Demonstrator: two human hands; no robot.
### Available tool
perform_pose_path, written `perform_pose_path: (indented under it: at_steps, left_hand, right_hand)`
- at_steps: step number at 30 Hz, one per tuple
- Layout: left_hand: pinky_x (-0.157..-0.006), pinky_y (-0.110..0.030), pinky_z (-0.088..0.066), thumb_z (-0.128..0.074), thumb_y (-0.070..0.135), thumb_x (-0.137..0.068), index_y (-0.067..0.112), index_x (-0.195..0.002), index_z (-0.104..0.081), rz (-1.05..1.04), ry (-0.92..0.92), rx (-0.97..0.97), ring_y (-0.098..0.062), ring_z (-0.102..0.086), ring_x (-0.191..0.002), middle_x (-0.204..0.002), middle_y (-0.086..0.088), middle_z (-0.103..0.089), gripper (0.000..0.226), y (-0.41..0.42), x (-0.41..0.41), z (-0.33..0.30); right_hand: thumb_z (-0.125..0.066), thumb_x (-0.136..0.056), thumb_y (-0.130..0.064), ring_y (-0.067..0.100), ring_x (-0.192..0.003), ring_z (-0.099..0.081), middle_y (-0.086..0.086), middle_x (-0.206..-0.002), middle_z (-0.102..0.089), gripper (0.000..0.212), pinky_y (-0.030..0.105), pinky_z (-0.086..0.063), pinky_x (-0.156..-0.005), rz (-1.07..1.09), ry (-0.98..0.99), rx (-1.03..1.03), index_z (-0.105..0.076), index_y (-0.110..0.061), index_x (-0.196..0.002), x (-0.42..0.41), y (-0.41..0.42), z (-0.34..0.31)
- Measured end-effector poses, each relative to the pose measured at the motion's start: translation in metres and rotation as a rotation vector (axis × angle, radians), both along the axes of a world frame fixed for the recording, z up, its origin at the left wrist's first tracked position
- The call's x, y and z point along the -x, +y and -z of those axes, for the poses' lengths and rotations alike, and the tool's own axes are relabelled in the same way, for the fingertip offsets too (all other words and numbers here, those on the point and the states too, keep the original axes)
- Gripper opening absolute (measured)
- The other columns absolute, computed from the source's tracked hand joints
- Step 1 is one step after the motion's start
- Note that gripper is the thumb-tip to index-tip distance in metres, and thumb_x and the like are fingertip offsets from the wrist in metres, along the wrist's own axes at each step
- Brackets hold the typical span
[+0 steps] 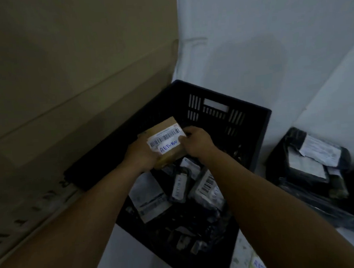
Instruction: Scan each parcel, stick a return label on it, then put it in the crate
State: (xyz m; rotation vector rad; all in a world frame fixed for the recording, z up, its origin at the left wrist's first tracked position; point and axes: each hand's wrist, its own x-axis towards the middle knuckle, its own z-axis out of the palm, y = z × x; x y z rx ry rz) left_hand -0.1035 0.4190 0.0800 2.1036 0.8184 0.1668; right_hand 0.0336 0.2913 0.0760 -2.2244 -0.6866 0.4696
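A brown cardboard parcel (165, 142) is held over the black plastic crate (229, 117) by both hands. The left hand (141, 154) grips its lower left side, fingers curled beneath; the right hand (195, 140) pinches its right edge. A white barcode label (165, 137) and a handwritten "RETURN" label (168, 148) are seen on top. Labelled parcels (176, 192) are piled inside the crate. Dark bagged parcels (312, 166) lie on the white surface (336, 93) to the right.
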Motion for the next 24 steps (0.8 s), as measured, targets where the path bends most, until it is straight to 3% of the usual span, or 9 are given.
perform_pose_path:
  at_steps: [4,8,11,15,18,20,22,24]
  left_hand:
    - [-0.107,-0.031,-0.042,-0.069,0.033,-0.088,0.018,-0.148,-0.039,0.092,0.222,0.03,-0.024,-0.051,-0.128,-0.147,-0.007,-0.048,0.069,0.01,-0.002,0.016]
    - [-0.097,-0.028,-0.043,-0.061,0.035,-0.094,0.012,-0.15,-0.032,0.167,0.441,-0.032,-0.027,-0.05,-0.129,-0.15,-0.011,-0.043,0.067,0.008,-0.009,0.027]
    - [-0.096,-0.031,-0.045,-0.053,0.03,-0.099,0.008,-0.155,-0.012,0.197,0.589,-0.065,-0.03,-0.043,-0.134,-0.156,-0.014,-0.03,0.073,0.004,-0.012,0.032]
    - [-0.102,-0.031,-0.041,-0.052,0.036,-0.1,0.007,-0.155,0.008,0.206,0.643,-0.054,-0.031,-0.035,-0.14,-0.16,-0.014,-0.018,0.087,0.001,-0.013,0.032]
    - [-0.1,-0.033,-0.046,-0.066,0.031,-0.091,0.011,-0.154,-0.009,0.104,0.592,-0.045,-0.03,-0.045,-0.131,-0.151,-0.014,-0.035,0.087,0.003,-0.009,0.028]
    - [-0.105,-0.038,-0.044,-0.072,0.031,-0.086,0.012,-0.152,-0.021,0.095,0.573,-0.137,-0.029,-0.047,-0.13,-0.148,-0.013,-0.041,0.086,-0.001,-0.007,0.02]
    - [-0.097,-0.037,-0.049,-0.071,0.032,-0.085,0.014,-0.139,-0.043,0.085,0.542,-0.268,-0.028,-0.055,-0.119,-0.136,-0.011,-0.053,0.064,-0.005,-0.006,0.008]
    - [-0.079,-0.031,-0.052,-0.065,0.031,-0.086,0.016,-0.117,-0.06,0.051,0.427,-0.353,-0.026,-0.062,-0.1,-0.119,-0.009,-0.064,0.035,-0.017,-0.008,-0.007]
  right_hand:
    - [-0.057,-0.098,-0.022,0.031,-0.112,-0.061,0.015,-0.126,-0.064,0.035,0.04,-0.05,-0.098,-0.121,0.05,0.125,-0.061,-0.007,-0.129,-0.014,0.026,0.032]
    - [-0.056,-0.099,-0.022,0.032,-0.12,-0.057,0.016,-0.134,-0.059,0.038,0.036,-0.045,-0.102,-0.195,0.053,0.201,-0.058,-0.005,-0.134,-0.02,0.04,0.057]
    - [-0.057,-0.099,-0.021,0.03,-0.122,-0.055,0.014,-0.136,-0.059,0.037,0.025,-0.04,-0.095,-0.201,0.012,0.221,-0.059,-0.007,-0.134,-0.02,0.048,0.066]
    - [-0.056,-0.099,-0.021,0.03,-0.12,-0.057,0.015,-0.133,-0.061,0.035,0.028,-0.042,-0.098,-0.189,-0.062,0.244,-0.061,-0.007,-0.131,-0.019,0.05,0.069]
    - [-0.056,-0.098,-0.023,0.03,-0.118,-0.057,0.014,-0.131,-0.061,0.036,0.028,-0.043,-0.094,-0.173,-0.136,0.264,-0.061,-0.007,-0.129,-0.019,0.047,0.059]
    - [-0.057,-0.098,-0.024,0.03,-0.113,-0.059,0.015,-0.124,-0.064,0.033,0.024,-0.043,-0.083,-0.15,-0.164,0.239,-0.064,-0.004,-0.123,-0.02,0.041,0.047]
    - [-0.057,-0.098,-0.024,0.028,-0.104,-0.062,0.014,-0.113,-0.068,0.029,0.019,-0.039,-0.07,-0.11,-0.157,0.187,-0.068,0.001,-0.11,-0.021,0.036,0.031]
    - [-0.058,-0.098,-0.023,0.026,-0.099,-0.063,0.013,-0.107,-0.07,0.028,0.019,-0.041,-0.067,-0.056,-0.143,0.1,-0.069,0.002,-0.106,-0.018,0.023,0.01]
